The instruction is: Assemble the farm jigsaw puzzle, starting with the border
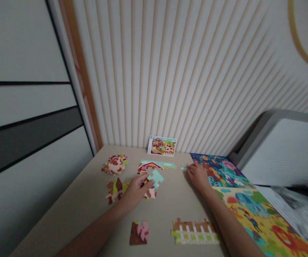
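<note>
My left hand (135, 191) is closed, pinching a light blue puzzle piece (157, 177) between thumb and fingers above the table. Below it lie pieces with a cow pattern (151, 193), partly hidden by the hand. My right hand (197, 175) rests on the table with fingers bent over a small pale blue puzzle piece (183, 167), whose left part shows. Between the hands and the wall, a joined strip with a red barn roof and sky (156, 165) lies flat. Left of my left hand are green and brown pieces (117, 188).
A picture card (162, 146) leans against the ribbed wall. A heap of pieces (115, 164) lies at the back left. Nearer are a pink pig section (140, 232) and a joined fence strip (195, 232). Two colourful puzzle pictures (250, 207) line the table's right side.
</note>
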`<state>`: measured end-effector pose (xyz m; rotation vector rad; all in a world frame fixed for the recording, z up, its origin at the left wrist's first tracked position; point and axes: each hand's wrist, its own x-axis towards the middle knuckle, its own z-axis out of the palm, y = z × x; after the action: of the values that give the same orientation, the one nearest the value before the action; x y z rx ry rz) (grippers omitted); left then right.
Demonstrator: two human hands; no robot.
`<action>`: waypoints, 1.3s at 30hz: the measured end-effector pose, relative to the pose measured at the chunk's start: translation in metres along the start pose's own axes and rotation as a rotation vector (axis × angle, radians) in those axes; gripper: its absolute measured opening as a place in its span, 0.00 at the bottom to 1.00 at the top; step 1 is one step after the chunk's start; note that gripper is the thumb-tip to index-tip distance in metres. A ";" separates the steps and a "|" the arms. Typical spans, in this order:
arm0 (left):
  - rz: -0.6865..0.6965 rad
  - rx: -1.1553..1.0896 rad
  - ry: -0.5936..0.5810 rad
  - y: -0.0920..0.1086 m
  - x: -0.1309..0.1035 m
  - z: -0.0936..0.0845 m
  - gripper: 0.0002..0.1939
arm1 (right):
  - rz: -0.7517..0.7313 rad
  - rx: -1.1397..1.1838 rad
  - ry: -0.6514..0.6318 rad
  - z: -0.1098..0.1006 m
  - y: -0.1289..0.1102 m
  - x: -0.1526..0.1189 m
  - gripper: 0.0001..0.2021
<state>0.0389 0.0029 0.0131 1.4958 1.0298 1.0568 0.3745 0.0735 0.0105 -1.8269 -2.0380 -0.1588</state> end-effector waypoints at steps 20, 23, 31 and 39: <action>0.100 0.465 -0.020 0.013 -0.007 -0.010 0.16 | -0.081 1.034 -0.293 -0.021 -0.097 -0.010 0.27; 0.125 0.726 -0.133 0.016 -0.012 -0.024 0.12 | 0.086 0.955 -0.159 -0.006 -0.060 0.001 0.29; 0.108 1.043 -0.142 0.010 -0.010 -0.047 0.10 | -0.183 0.802 -0.427 -0.010 -0.034 -0.013 0.18; 0.193 1.187 -0.178 0.009 -0.009 -0.052 0.11 | -0.167 0.269 -0.193 -0.008 -0.028 -0.008 0.18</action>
<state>-0.0126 0.0053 0.0268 2.6010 1.4989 0.3471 0.3500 0.0593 0.0200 -1.5594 -2.2178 0.2443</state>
